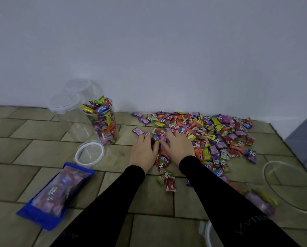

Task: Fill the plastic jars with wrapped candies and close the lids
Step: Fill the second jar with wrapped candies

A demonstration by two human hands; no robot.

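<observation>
Head view: our left hand (143, 152) and right hand (178, 146) curl around candies (209, 132) heaped on the floor right of the full jar (102, 120); light, slippery wrappers, so we judge cupping from below best

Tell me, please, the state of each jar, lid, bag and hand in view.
Filled jar: upright, full, no lid.
Lidded jars: empty, closed.
Loose lid: flat on floor.
Bag: lying flat, candies inside.
Left hand: on candies.
Right hand: on candies.
</observation>
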